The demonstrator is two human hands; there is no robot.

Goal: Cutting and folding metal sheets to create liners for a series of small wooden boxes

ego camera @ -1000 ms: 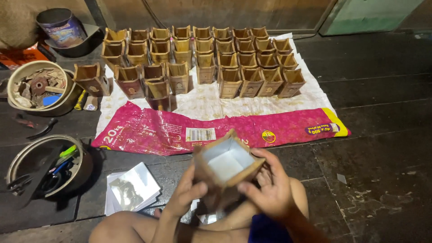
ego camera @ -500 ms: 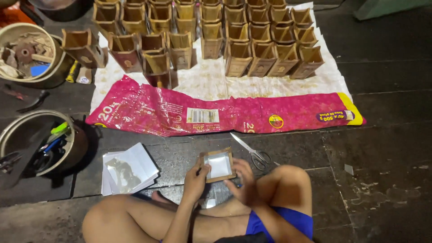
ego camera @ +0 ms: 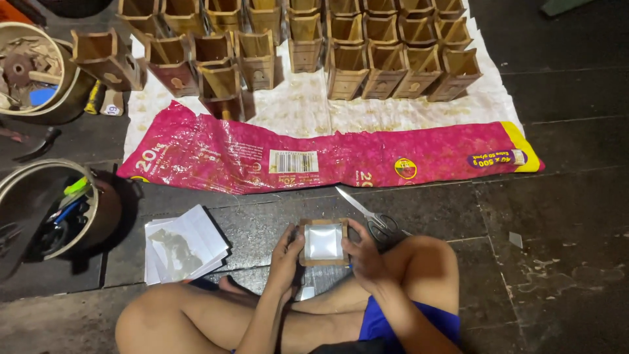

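Currently: small wooden box [ego camera: 323, 242] held over lap, open side up, just near side of scissors [ego camera: 373, 219]. Left hand [ego camera: 286, 254], right hand [ego camera: 364, 257] fingers pinching opposite box sides. Risk: loose grip, box tipping onto floor; scissors blade close beside right hand, possible nick.

I count one small square wooden frame [ego camera: 324, 242] with a clear sheet in it, between my two hands. One pair of scissors [ego camera: 373, 218] lies on the floor. There is one pink plastic bag [ego camera: 314, 157], one white cloth [ego camera: 301, 108], one stack of clear sheets [ego camera: 183, 244], and two round tubs [ego camera: 46, 210] of tools. The wooden boxes [ego camera: 347, 72] are many, about twenty in view; some are cut off at the edge.
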